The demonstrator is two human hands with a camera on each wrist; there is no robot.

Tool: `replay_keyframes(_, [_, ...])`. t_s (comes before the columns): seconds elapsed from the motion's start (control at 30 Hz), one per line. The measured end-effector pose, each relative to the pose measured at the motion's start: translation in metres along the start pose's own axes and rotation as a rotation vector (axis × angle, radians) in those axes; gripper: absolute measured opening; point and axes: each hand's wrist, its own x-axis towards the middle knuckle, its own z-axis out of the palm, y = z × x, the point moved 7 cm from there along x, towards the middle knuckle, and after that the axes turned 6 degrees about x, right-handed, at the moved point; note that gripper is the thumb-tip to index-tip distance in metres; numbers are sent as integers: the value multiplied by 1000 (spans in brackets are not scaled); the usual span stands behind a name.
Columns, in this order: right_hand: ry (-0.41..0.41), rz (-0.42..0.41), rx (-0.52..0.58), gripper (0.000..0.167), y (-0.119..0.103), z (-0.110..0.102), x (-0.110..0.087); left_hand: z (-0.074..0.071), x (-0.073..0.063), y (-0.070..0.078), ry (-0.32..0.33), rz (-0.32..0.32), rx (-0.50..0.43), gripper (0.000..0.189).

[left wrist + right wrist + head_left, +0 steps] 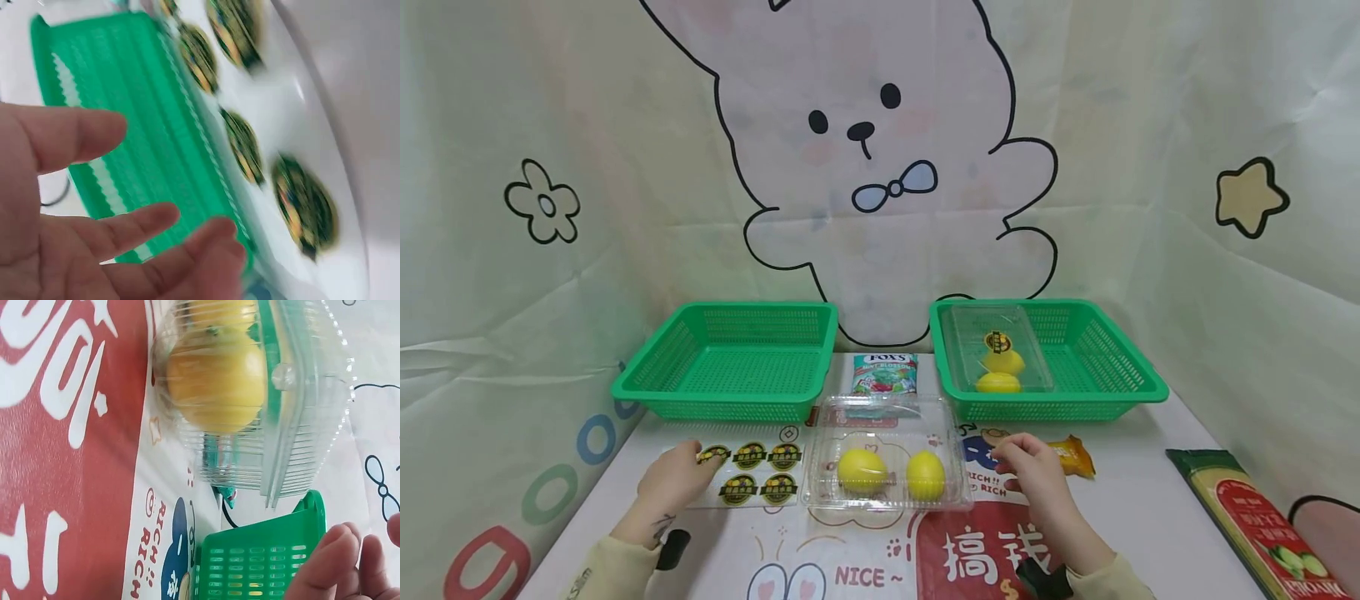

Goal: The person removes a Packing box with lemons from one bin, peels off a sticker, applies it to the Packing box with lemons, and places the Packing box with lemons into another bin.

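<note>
A clear plastic clamshell box stands at the table's middle with its lid down. Two yellow lemons lie inside it; the right wrist view shows one lemon close through the ribbed wall. To the box's left is a sheet of round black-and-gold stickers. My left hand is at that sheet's left end, its thumb and fingers spread with nothing visible between them. Right of the box hovers my right hand, fingers loosely bent and holding nothing.
Two green baskets stand behind: the left basket, and the right basket with another stickered box of lemons. A Fox's candy bag lies between them. An orange wrapped snack and a green-red packet lie right.
</note>
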Motion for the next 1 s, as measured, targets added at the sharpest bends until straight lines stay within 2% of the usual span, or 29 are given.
replay_keyframes(0.07, [-4,12,27,20,0,-1,-1,0,4,-15,-19,-33,50,54])
replay_keyframes(0.23, [-23,14,71,21,0,2,-4,12,10,-46,-111,-152,65,81])
replay_keyframes(0.33, [-30,18,85,20,1,4,-5,19,10,-57,-136,-164,58,94])
replay_keyframes(0.53, [-30,30,91,21,2,5,-5,24,13,-71,-112,-143,25,81])
replay_keyframes(0.63, [-24,35,85,21,3,4,-5,19,15,-78,-47,-154,-26,69])
replay_keyframes(0.73, [-23,40,82,22,4,4,-5,9,16,-83,34,-171,-149,62])
replay_keyframes(0.83, [-22,40,84,21,4,5,-5,-3,11,-81,112,-206,-379,52])
replay_keyframes(0.9, [-21,40,87,20,3,5,-6,-11,5,-74,141,-239,-550,48])
replay_keyframes(1.0, [-21,38,89,19,2,5,-7,-25,-5,-55,163,-286,-790,44])
